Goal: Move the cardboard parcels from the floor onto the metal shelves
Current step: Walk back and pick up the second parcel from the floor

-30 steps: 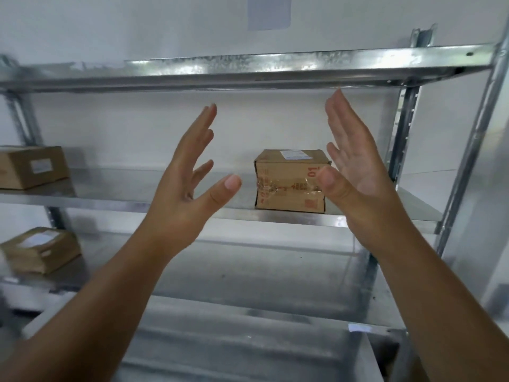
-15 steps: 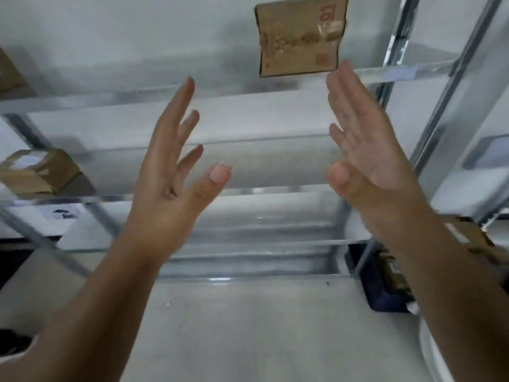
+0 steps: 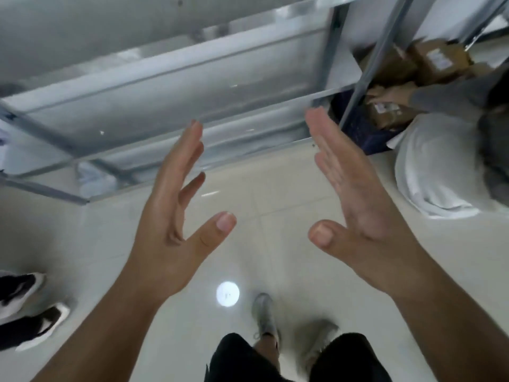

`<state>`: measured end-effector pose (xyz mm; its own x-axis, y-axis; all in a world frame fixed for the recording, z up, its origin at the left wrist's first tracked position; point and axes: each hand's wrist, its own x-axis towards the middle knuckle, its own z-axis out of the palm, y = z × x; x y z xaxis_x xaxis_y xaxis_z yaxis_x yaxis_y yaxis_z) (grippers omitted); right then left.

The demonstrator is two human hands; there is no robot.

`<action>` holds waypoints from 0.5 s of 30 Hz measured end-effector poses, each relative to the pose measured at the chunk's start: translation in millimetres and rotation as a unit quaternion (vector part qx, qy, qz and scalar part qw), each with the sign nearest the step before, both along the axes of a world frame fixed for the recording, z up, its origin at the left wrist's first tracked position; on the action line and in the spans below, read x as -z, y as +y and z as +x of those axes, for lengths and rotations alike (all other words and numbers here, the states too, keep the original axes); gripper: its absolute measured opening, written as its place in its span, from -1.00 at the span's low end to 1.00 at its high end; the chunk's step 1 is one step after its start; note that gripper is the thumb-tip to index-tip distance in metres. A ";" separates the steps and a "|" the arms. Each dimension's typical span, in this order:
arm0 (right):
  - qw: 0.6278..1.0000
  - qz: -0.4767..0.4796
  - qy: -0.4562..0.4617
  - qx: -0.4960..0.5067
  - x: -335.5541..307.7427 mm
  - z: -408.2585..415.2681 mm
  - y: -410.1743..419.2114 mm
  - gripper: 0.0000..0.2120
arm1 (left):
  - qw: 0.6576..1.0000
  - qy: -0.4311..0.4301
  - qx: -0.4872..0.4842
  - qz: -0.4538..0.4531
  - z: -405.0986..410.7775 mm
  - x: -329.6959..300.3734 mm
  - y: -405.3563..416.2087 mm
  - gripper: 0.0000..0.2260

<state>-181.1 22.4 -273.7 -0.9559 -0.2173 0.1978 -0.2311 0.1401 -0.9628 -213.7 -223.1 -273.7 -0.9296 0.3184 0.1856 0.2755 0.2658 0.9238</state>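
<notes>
**Empty hands between trips, parcels waiting by the shelves**

Seen from a head camera tilted down at a pale tiled floor (image 3: 275, 188). Both bare hands are raised in front, palms facing each other with a gap between them, as if sized for a box. The left hand (image 3: 176, 216) is spread, fingers loose, holding nothing. The right hand (image 3: 355, 205) is flat, fingers together, also empty.

The lower tiers of the shelves (image 3: 170, 86) cross the top of the view and carry nothing in the part visible here. The parcels (image 3: 429, 64) lie heaped at upper right, beyond the shelf upright (image 3: 366, 67), well apart from both hands. They are blurred, and they seem to rest in or against a dark bin (image 3: 366, 130). Another person's sleeve (image 3: 451, 97) reaches into the heap, beside a white sack (image 3: 435, 172).

The wearer's shoes (image 3: 264, 315) point towards the shelves; someone else's black-and-white shoes (image 3: 24, 307) stand at far left. The likely next move is a turn right to the heap.
</notes>
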 end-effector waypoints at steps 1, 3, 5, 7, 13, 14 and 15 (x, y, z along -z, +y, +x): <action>1.000 -0.002 -0.012 0.004 6.4 9.0 1.7 -0.12 | 1.000 -0.011 0.005 -0.005 7.4 7.2 3.7 -0.16; 1.000 -0.001 -0.026 0.011 18.6 24.0 7.8 -0.13 | 0.999 -0.038 0.013 -0.008 20.3 20.7 14.1 -0.13; 0.999 0.000 -0.035 0.021 32.1 38.5 15.8 -0.12 | 0.997 -0.066 0.026 -0.010 32.2 33.5 27.0 -0.10; 0.999 -0.002 -0.041 0.034 47.8 53.4 25.0 -0.10 | 0.996 -0.071 0.051 -0.020 43.3 47.2 39.3 -0.10; 0.993 -0.015 -0.075 0.088 83.7 111.9 46.5 -0.14 | 0.988 -0.099 0.112 -0.037 74.5 76.9 71.4 -0.05; 0.992 -0.018 -0.077 0.099 87.1 121.4 49.7 -0.14 | 0.986 -0.105 0.124 -0.039 77.8 80.5 76.6 -0.03; 0.990 -0.019 -0.078 0.113 90.0 130.6 53.4 -0.13 | 0.983 -0.111 0.137 -0.044 80.4 83.9 82.4 -0.02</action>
